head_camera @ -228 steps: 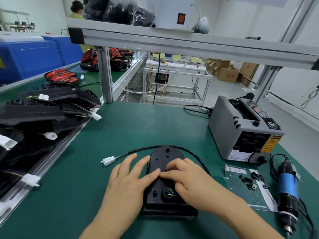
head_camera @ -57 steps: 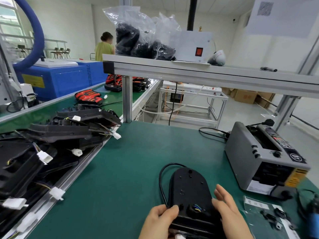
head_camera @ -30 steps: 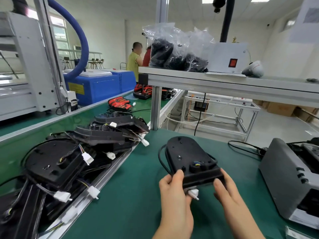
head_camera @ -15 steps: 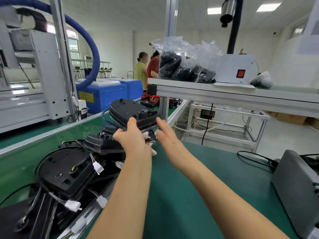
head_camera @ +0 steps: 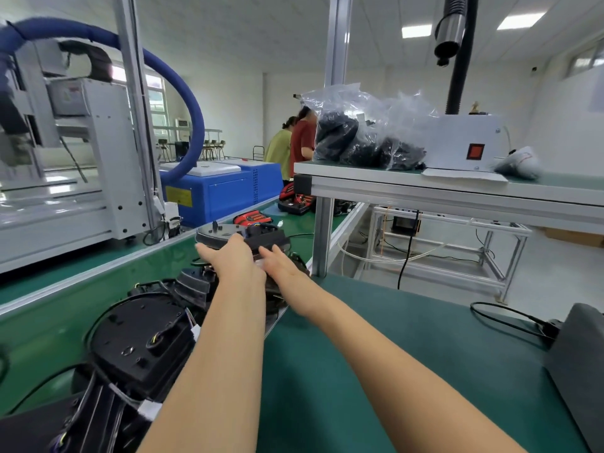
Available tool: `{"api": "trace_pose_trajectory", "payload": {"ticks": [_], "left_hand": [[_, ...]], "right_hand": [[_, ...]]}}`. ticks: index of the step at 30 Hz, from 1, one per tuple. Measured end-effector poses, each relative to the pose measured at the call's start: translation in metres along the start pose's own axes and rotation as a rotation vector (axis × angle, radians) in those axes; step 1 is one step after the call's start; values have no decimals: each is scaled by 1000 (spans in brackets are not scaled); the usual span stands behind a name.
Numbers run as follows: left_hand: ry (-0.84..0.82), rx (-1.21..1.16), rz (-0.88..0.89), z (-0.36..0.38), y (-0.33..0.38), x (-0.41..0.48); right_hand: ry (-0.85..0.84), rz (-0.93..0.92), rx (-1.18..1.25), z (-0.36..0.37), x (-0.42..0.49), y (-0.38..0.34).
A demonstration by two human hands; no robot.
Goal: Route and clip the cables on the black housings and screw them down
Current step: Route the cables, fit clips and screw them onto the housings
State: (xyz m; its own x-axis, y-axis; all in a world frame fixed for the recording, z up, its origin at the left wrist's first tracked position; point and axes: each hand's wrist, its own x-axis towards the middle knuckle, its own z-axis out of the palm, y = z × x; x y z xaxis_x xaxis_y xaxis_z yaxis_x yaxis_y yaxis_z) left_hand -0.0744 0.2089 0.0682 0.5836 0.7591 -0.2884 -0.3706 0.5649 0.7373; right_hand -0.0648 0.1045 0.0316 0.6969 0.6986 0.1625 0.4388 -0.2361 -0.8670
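Note:
Both my arms reach out to the left, over the conveyor belt [head_camera: 49,318]. My left hand [head_camera: 230,256] holds the near edge of a black housing [head_camera: 242,233], thumb on top, just above the far end of a row of stacked black housings [head_camera: 140,338]. My right hand [head_camera: 282,264] lies beside it with straight fingers touching the housing's near right edge. Cables with white connectors [head_camera: 149,410] hang from the stacked housings. The held housing's own cable is hidden.
An aluminium post [head_camera: 322,237] stands just right of my hands and carries a shelf [head_camera: 425,188] with bags of black parts [head_camera: 359,135] and a white box [head_camera: 464,148]. A grey tape dispenser [head_camera: 581,364] sits at the right of the green mat [head_camera: 376,371]. Two people [head_camera: 294,145] stand far back.
The housing left the green mat in both hands and travelled left to the conveyor. Since half a second ago it has moved farther out and lower, over the row of housings.

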Motion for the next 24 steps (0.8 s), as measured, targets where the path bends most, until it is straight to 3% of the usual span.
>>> {"api": "trace_pose_trajectory", "payload": {"ticks": [3,8,13,18,21,23,24], "left_hand": [[-73,130,5,-3,1,9],[-230,10,-224,-16,9,-1],[-377,71,-256,-41,8,-20],[-390,195,-88,-67,5,-37],[-413,384,14,-73,4,-50],[-354,634,202,-72,1,-50],[-281,788,386,-70,0,-46]], "right_hand": [[-10,-22,-18,-1,3,-2],[-24,-13,-39,-5,10,-5],[-4,5,-55,-5,11,2],[-33,38,-130,0,14,4],[-65,39,-328,0,15,1],[-31,26,-370,1,13,3],[-13,27,-382,1,13,5]]}}
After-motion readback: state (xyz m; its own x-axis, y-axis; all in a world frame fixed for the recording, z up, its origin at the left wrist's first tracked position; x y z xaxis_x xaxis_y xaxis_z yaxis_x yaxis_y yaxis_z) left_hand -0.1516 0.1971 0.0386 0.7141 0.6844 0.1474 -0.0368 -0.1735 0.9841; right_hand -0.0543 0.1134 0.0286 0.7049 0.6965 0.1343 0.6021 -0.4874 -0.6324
